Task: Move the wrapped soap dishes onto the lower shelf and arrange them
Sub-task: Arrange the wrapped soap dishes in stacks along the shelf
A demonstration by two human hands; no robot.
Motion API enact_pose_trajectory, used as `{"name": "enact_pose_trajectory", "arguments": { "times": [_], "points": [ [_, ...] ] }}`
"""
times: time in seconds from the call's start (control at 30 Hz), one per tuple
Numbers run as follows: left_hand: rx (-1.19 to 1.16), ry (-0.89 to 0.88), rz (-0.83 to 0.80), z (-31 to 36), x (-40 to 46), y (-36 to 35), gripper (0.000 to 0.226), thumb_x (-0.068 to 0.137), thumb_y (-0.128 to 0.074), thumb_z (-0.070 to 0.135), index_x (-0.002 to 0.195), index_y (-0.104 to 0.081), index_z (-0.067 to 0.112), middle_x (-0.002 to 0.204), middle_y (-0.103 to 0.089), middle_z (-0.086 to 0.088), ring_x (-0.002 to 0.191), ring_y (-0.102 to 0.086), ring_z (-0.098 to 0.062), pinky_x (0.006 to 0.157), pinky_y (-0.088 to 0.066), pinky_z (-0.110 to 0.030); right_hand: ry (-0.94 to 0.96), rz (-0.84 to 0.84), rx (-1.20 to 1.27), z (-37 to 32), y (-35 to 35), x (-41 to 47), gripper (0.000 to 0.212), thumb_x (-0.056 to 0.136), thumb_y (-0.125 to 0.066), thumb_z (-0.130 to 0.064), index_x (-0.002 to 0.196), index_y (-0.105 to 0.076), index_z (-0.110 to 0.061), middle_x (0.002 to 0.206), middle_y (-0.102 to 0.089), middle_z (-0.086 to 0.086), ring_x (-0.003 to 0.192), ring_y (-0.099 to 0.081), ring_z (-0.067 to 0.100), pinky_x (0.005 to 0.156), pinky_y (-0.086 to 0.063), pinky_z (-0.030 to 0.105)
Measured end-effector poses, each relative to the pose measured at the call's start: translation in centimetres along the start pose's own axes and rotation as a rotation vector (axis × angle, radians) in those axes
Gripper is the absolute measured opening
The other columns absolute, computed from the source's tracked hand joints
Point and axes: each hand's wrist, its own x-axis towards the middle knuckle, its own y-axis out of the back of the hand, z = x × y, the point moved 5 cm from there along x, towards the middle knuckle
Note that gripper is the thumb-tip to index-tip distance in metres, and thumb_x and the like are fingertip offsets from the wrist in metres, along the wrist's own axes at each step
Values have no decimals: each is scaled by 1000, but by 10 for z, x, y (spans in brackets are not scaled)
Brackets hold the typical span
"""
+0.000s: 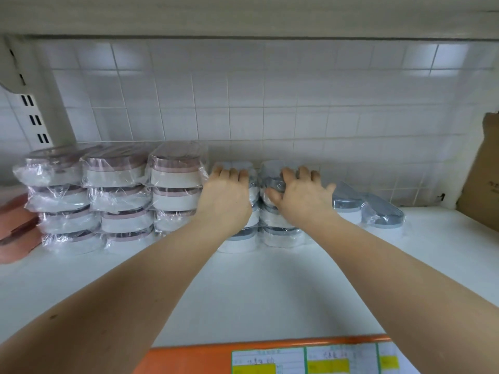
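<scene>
Three stacks of plastic-wrapped pink-and-white soap dishes (118, 195) stand at the back left of the white shelf (270, 287). Beside them stand two stacks of wrapped grey-and-white soap dishes (275, 233). My left hand (225, 195) lies flat over the top of the left grey stack, fingers straight. My right hand (299, 193) lies spread on the top of the right grey stack, its thumb against the front. Two more wrapped grey dishes (378, 209) lie loose and tilted to the right of the stacks.
A cardboard box (483, 174) stands at the right end of the shelf. Pink items (14, 225) sit at the far left edge. An upper shelf (243, 14) hangs overhead. An orange shelf edge with price labels (270, 357) runs along the front. A tiled wall (243, 103) is behind.
</scene>
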Motion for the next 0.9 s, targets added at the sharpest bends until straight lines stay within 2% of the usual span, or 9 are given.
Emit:
{"name": "enact_pose_trajectory", "arguments": {
  "times": [0.07,0.13,0.23,0.37,0.43,0.57,0.7,0.8,0.9],
  "points": [
    [-20,22,-70,6,1,-4,53,86,-51,34,129,-42,3,114,-56,-10,104,-54,-24,104,-29,-32,-1,-46,-5,0,-3,1,61,93,-30,-58,142,-29,-21,146,-29,11,136,-21,32,104,-20,57],
    [-25,55,-46,4,1,0,61,92,-42,36,138,-25,1,129,-46,-13,118,-44,-28,110,-18,-36,-19,-109,7,0,0,2,66,92,-29,-61,144,-24,-22,151,-20,13,140,-12,33,106,-16,61],
    [-52,46,-29,0,-6,15,70,89,-45,46,139,-23,1,134,-39,-13,125,-35,-29,112,-14,-38,-3,-84,39,-3,15,-1,70,91,-28,-63,148,-16,-23,156,-5,11,144,1,32,107,-9,63],
    [-130,32,26,-20,-25,40,68,90,-45,44,141,-23,5,143,-30,-11,136,-21,-28,114,-7,-37,80,30,77,-23,37,-21,66,93,-34,-56,145,-24,-17,154,-15,10,144,-1,29,109,-11,58],
    [-155,61,37,-38,-39,51,66,90,-45,43,140,-25,6,144,-29,-11,137,-19,-27,113,-8,-37,101,33,98,-41,47,-33,65,93,-37,-55,143,-28,-16,153,-19,9,144,-2,27,109,-13,55],
    [-143,143,39,-93,-82,71,65,89,-44,45,139,-29,7,141,-35,-11,133,-26,-27,110,-15,-36,176,34,104,-96,69,-59,65,94,-35,-52,145,-26,-12,154,-19,10,144,-2,26,111,-12,53],
    [-113,256,-15,-169,-146,82,67,90,-44,45,142,-25,7,142,-33,-11,132,-28,-27,111,-16,-36,282,13,177,-181,80,-93,63,94,-40,-50,144,-27,-14,151,-25,10,142,-10,26,112,-14,52],
    [-91,348,-107,-226,-202,84,68,91,-44,47,143,-23,9,144,-32,-12,132,-28,-28,109,-19,-37,390,-43,241,-254,78,-130,64,94,-41,-49,147,-24,-16,153,-20,9,143,-7,26,112,-15,49],
    [-73,449,-162,-279,-259,88,69,91,-43,49,143,-25,7,145,-32,-14,133,-29,-29,109,-19,-38,485,-75,298,-324,75,-168,60,93,-43,-48,143,-31,-18,150,-27,10,140,-14,26,110,-20,49]
  ]
}}
